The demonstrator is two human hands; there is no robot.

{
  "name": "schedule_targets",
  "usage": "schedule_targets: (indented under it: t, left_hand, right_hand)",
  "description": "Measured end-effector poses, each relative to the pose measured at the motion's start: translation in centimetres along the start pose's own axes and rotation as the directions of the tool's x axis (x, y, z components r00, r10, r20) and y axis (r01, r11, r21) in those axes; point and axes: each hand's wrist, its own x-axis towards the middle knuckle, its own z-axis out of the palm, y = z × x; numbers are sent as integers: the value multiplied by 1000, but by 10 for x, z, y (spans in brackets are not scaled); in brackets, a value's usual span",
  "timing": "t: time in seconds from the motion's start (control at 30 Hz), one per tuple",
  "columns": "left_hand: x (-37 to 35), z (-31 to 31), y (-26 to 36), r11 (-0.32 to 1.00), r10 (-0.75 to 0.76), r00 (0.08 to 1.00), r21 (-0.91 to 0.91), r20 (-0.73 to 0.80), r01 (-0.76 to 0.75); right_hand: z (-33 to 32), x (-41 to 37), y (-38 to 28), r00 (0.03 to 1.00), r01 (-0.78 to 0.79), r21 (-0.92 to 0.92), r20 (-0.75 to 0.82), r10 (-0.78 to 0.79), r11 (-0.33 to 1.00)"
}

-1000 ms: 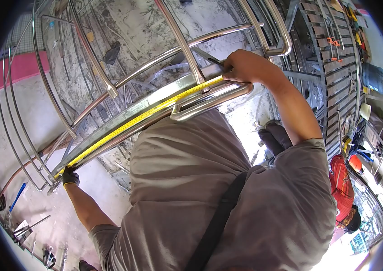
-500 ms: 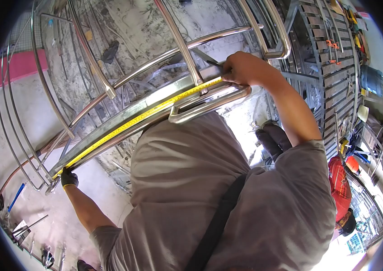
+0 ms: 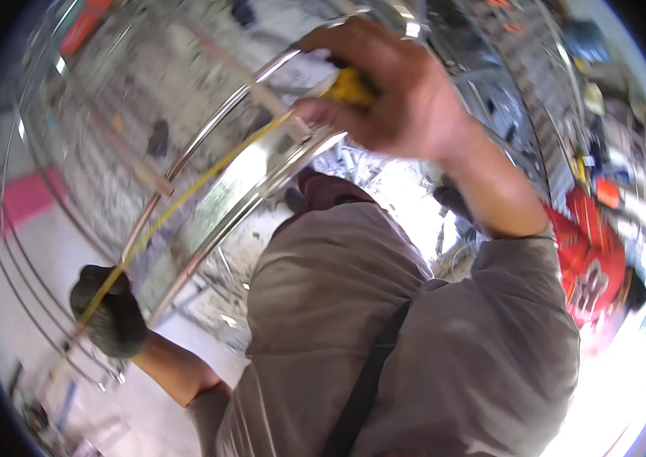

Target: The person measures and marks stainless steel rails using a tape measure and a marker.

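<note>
My left hand [image 3: 112, 314], in a dark glove, is closed around the thin yellow tape blade [image 3: 201, 180] at the lower left. The blade runs slantwise up to the yellow tape measure case [image 3: 352, 87], which my bare right hand [image 3: 407, 103] grips at the upper middle. Both hands are raised in front of the metal tube frame [image 3: 220, 230], and the blade crosses over its bars. Motion blurs the right hand and the blade.
Curved metal tubes [image 3: 12, 251] stand at the far left, near a pink strip [image 3: 22, 209]. A slatted metal piece [image 3: 517, 57] is at the upper right. On the right, a person in red [image 3: 586, 255] is bent over. Scattered metal pieces lie on the floor.
Both hands have lifted off the frame, with the tape between them. The left hand has moved right and looks larger; the right has risen, showing the case. The person in red has shifted.
</note>
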Motion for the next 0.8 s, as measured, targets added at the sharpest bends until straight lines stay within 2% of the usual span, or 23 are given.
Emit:
schedule_targets:
  t: [0.07,0.13,0.17,0.2,0.23,0.27,0.37,0.47,0.57,0.67,0.77,0.8]
  left_hand:
    - [1,67,66,963,183,972,-224,147,-147]
    - [-12,110,96,890,344,903,-397,258,-226]
    - [-18,126,103,840,419,849,-492,323,-227]
    - [-26,146,104,784,523,783,-551,337,-286]
    - [-33,153,101,730,590,723,-620,359,-288]
    - [-41,159,98,697,627,681,-662,377,-275]
    - [-63,169,106,690,618,656,-700,433,-187]
    - [-80,176,120,736,522,708,-671,476,-91]
    - [-93,191,131,788,375,777,-615,505,19]
    - [-102,219,141,824,243,823,-557,514,104]
    - [-113,268,156,851,143,846,-500,514,160]
    - [-116,289,163,857,116,851,-484,513,175]
  right_hand:
    - [-2,-31,-50,995,-25,-33,-99,22,999]
    - [9,-61,-101,979,-87,-8,-183,84,996]
    - [8,-75,-124,985,-121,-33,-131,115,992]
    - [7,-80,-133,984,-75,8,-164,75,997]
    - [5,-81,-145,967,-19,-38,-253,9,999]
    - [5,-92,-154,972,-38,-24,-235,31,999]
    - [-6,-110,-170,971,-75,-29,-229,67,997]
    - [-11,-120,-168,965,-85,-98,-256,57,992]
    - [-30,-121,-162,976,-123,-248,-208,71,961]
    - [-53,-126,-134,986,-131,-289,-141,93,948]
    - [-83,-144,-81,989,-87,-259,-136,52,962]
    - [-98,-153,-57,985,-65,-303,-173,12,951]
